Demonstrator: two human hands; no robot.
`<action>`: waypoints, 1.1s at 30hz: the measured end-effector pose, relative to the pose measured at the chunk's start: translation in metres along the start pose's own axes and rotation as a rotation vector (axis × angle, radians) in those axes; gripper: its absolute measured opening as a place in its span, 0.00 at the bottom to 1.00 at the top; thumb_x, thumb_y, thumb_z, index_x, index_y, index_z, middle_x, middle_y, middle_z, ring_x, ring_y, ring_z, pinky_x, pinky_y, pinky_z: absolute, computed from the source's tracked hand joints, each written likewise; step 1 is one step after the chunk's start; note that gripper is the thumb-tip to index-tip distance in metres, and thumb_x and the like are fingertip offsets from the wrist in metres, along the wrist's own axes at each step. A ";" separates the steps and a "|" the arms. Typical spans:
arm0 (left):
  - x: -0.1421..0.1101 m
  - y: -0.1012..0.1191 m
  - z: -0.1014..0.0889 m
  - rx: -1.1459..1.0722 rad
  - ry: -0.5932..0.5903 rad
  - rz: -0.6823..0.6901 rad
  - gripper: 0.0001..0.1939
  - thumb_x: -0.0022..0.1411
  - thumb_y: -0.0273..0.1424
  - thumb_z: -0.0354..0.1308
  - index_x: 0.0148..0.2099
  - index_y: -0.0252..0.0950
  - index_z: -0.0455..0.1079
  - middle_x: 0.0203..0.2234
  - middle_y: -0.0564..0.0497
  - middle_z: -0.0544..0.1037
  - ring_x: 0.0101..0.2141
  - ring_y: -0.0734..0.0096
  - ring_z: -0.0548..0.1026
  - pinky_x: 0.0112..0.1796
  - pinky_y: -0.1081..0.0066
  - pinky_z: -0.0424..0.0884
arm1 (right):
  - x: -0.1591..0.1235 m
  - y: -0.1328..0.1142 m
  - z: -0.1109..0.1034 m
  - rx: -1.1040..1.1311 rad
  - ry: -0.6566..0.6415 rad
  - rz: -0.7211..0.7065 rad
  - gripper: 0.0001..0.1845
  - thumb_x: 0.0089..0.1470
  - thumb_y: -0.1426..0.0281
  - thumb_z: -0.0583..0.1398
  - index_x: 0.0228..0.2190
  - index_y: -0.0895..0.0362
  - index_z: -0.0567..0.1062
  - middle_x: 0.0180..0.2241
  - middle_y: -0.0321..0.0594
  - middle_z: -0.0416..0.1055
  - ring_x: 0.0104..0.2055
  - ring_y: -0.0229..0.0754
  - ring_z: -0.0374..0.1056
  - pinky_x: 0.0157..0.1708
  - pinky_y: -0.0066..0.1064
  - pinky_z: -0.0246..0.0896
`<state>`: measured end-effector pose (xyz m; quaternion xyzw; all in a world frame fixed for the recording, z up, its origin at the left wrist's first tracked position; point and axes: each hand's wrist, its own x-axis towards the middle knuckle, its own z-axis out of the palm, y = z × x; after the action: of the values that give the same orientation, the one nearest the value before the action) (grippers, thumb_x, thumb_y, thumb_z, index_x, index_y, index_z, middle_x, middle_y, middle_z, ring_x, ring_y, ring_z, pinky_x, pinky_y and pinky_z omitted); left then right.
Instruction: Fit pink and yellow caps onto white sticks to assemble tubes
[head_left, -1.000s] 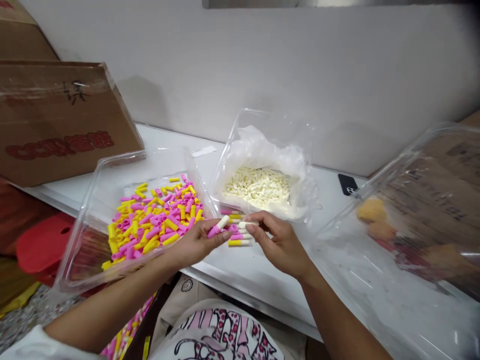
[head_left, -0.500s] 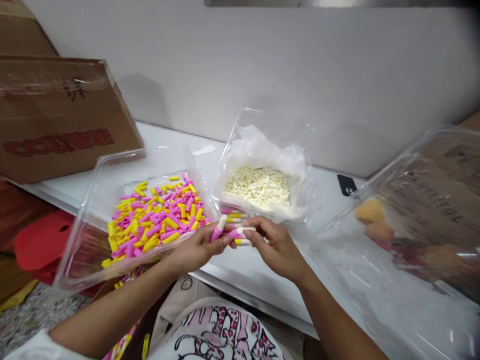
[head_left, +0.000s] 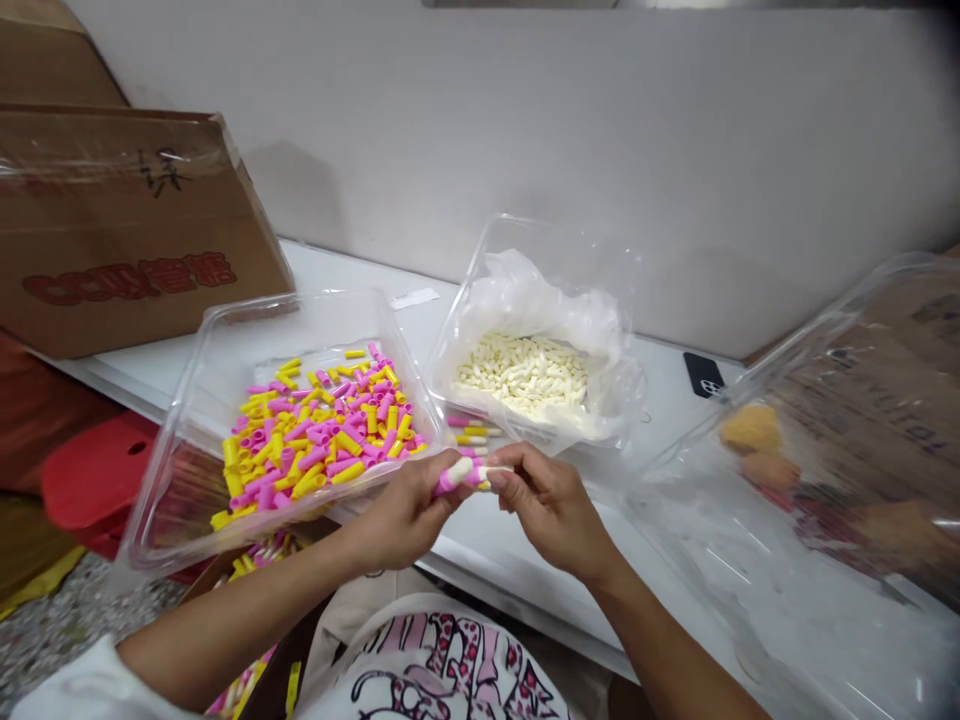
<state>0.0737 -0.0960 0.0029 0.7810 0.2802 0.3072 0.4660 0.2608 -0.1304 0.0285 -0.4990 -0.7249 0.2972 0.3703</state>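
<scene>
My left hand (head_left: 409, 515) is closed around pink plastic tubes (head_left: 448, 480) with cream-white tips showing at their ends. The fingers of my right hand (head_left: 544, 500) pinch a small white stick (head_left: 491, 470) at the end of one pink tube, and the two hands almost meet. Left of them is a clear plastic bin (head_left: 169, 430) with many loose pink and yellow tubes (head_left: 322, 430). Beyond the hands, short white sticks (head_left: 525, 375) lie on a plastic bag (head_left: 517, 295) inside a second clear bin (head_left: 491, 235). A few filled-looking tubes (head_left: 471, 431) rest on the table beside it.
A cardboard box (head_left: 135, 230) stands at the back left, near a red stool (head_left: 94, 480). A black phone (head_left: 703, 375) lies on the white table (head_left: 592, 590). A large clear container (head_left: 825, 420) fills the right side. Below, an open box (head_left: 240, 675) holds more tubes.
The pink tubes in my left hand have tipped from upright toward the right, closer to my right fingers. The view has shifted slightly. Both hands keep their hold.
</scene>
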 end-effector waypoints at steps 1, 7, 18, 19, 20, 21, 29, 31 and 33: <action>-0.001 -0.003 0.001 0.137 0.024 0.078 0.05 0.64 0.28 0.44 0.38 0.35 0.61 0.28 0.51 0.66 0.29 0.73 0.63 0.31 0.72 0.60 | -0.001 -0.001 0.004 -0.003 0.021 0.028 0.10 0.59 0.64 0.53 0.33 0.56 0.70 0.23 0.33 0.67 0.22 0.33 0.63 0.23 0.25 0.58; -0.009 -0.019 0.008 0.551 -0.003 0.124 0.07 0.59 0.22 0.42 0.40 0.35 0.58 0.30 0.46 0.69 0.31 0.65 0.68 0.31 0.69 0.62 | 0.000 0.003 0.028 0.220 -0.039 0.320 0.14 0.58 0.59 0.53 0.32 0.56 0.69 0.20 0.31 0.65 0.19 0.32 0.63 0.21 0.24 0.60; 0.040 -0.078 -0.098 0.767 0.219 -0.614 0.14 0.57 0.38 0.54 0.24 0.35 0.60 0.22 0.50 0.68 0.25 0.67 0.67 0.24 0.72 0.54 | 0.069 0.060 -0.063 -0.251 0.122 0.336 0.16 0.56 0.58 0.52 0.33 0.57 0.71 0.29 0.38 0.73 0.27 0.36 0.68 0.29 0.29 0.63; 0.044 -0.086 -0.101 0.774 0.194 -0.638 0.16 0.56 0.39 0.55 0.22 0.35 0.60 0.21 0.50 0.68 0.25 0.67 0.67 0.23 0.72 0.53 | 0.078 0.069 -0.069 -0.357 0.090 0.353 0.15 0.57 0.60 0.51 0.32 0.58 0.71 0.30 0.38 0.73 0.27 0.36 0.69 0.30 0.28 0.62; 0.046 -0.093 -0.101 0.765 0.178 -0.653 0.16 0.55 0.39 0.55 0.21 0.35 0.60 0.20 0.50 0.68 0.24 0.67 0.67 0.23 0.72 0.52 | 0.086 0.078 -0.071 -0.460 0.051 0.359 0.15 0.58 0.62 0.50 0.32 0.58 0.71 0.30 0.39 0.74 0.28 0.37 0.69 0.30 0.28 0.61; 0.048 -0.097 -0.100 0.751 0.169 -0.662 0.17 0.54 0.39 0.55 0.20 0.35 0.60 0.19 0.50 0.68 0.23 0.68 0.67 0.22 0.73 0.52 | 0.095 0.085 -0.071 -0.548 0.010 0.358 0.14 0.57 0.64 0.50 0.32 0.58 0.72 0.31 0.40 0.74 0.30 0.37 0.69 0.31 0.27 0.60; 0.046 -0.099 -0.086 0.683 0.102 -0.701 0.15 0.51 0.40 0.56 0.20 0.35 0.62 0.14 0.53 0.66 0.20 0.69 0.66 0.21 0.73 0.52 | 0.162 0.114 -0.005 -0.748 -0.126 0.317 0.15 0.55 0.65 0.54 0.41 0.60 0.71 0.40 0.50 0.73 0.43 0.48 0.67 0.37 0.31 0.56; 0.045 -0.098 -0.088 0.660 0.104 -0.698 0.16 0.52 0.40 0.56 0.20 0.36 0.62 0.14 0.53 0.65 0.20 0.70 0.66 0.21 0.73 0.52 | 0.172 0.117 0.009 -0.759 -0.140 0.304 0.14 0.55 0.67 0.55 0.42 0.61 0.70 0.40 0.53 0.73 0.43 0.49 0.67 0.38 0.32 0.55; 0.043 -0.093 -0.092 0.640 0.118 -0.683 0.17 0.55 0.41 0.54 0.21 0.36 0.62 0.15 0.53 0.65 0.21 0.70 0.66 0.21 0.73 0.53 | 0.174 0.119 0.013 -0.756 -0.149 0.291 0.11 0.53 0.72 0.55 0.40 0.61 0.70 0.39 0.53 0.73 0.42 0.49 0.67 0.38 0.32 0.55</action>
<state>0.0190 0.0244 -0.0371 0.7298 0.6276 0.0783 0.2597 0.2702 0.0721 -0.0320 -0.6743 -0.7298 0.0944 0.0613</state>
